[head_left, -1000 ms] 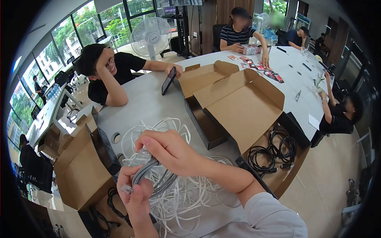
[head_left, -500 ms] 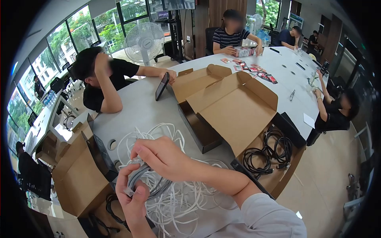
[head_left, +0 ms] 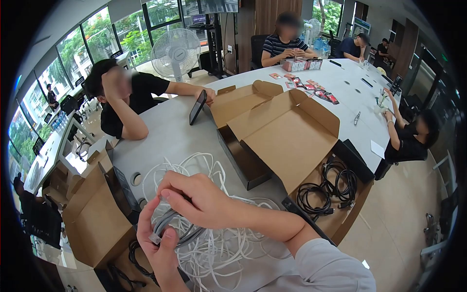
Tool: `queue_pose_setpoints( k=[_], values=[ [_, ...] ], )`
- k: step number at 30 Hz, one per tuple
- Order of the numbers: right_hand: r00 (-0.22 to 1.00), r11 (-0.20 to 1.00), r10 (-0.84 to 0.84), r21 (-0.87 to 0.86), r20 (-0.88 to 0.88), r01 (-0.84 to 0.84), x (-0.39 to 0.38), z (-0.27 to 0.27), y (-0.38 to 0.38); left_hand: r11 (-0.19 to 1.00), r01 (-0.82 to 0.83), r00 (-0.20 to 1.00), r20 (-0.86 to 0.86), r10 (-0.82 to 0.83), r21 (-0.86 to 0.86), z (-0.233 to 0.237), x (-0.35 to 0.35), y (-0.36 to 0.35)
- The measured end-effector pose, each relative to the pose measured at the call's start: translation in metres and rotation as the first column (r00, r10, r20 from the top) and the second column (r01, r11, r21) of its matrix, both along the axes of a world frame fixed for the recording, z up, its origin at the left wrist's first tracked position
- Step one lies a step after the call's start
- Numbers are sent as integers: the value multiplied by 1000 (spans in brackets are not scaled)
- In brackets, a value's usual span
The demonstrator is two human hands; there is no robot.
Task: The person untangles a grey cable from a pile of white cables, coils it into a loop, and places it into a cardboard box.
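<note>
A small coil of grey network cable [head_left: 188, 237] is held in my left hand [head_left: 158, 250], between the thumb and curled fingers. A clear plug [head_left: 154, 238] shows beside my left thumb. My right hand [head_left: 206, 202] bends over the top of the coil, its fingertips closed at the cable and meeting my left index fingertip. What lies right under those fingertips is hidden. Below both hands a loose tangle of white cables [head_left: 214, 255] spreads over the table [head_left: 160, 126].
An open cardboard box [head_left: 287, 141] lies ahead. Coiled black cables [head_left: 316, 197] fill a box at right; another open box [head_left: 99, 219] with black cables is at left. A person [head_left: 138, 97] holds a phone [head_left: 198, 107] across the table. More people sit farther back near red packets [head_left: 316, 90].
My right fingers have shifted slightly at the coil, and the upper plug seen before is now hidden. The far person in stripes has let go of the packet box and brought both hands together.
</note>
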State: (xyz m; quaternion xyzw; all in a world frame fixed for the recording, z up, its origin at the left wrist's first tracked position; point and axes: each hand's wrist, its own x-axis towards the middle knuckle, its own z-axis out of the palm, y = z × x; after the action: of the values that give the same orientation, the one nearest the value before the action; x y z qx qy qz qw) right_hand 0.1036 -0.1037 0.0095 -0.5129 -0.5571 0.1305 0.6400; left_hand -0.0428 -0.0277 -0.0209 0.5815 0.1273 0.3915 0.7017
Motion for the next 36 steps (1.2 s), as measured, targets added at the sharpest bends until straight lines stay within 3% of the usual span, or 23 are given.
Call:
queue_pose_setpoints(
  k=[6,10,14,20,29,36],
  values=[
    [999,999,33,-31,-29,-34,-1,3,-2,997,35,999,7,-35,71,-6,1,4],
    [999,999,34,19,34,-35,-1,-1,1,997,69,998,-8,-69,35,0,-4,4],
    [997,999,29,34,70,-32,0,-4,4,992,38,999,-14,-37,119,-3,-2,6],
    [999,999,39,-32,6,-39,-2,-4,5,997,59,998,-28,-58,51,8,-5,3],
    [997,998,-9,-66,71,14,0,-4,9,995,96,994,-54,-98,-40,13,-3,2],
    [985,985,-153,-64,78,158,4,-1,0,969,226,974,5,-227,-103,1,5,5]
  ],
)
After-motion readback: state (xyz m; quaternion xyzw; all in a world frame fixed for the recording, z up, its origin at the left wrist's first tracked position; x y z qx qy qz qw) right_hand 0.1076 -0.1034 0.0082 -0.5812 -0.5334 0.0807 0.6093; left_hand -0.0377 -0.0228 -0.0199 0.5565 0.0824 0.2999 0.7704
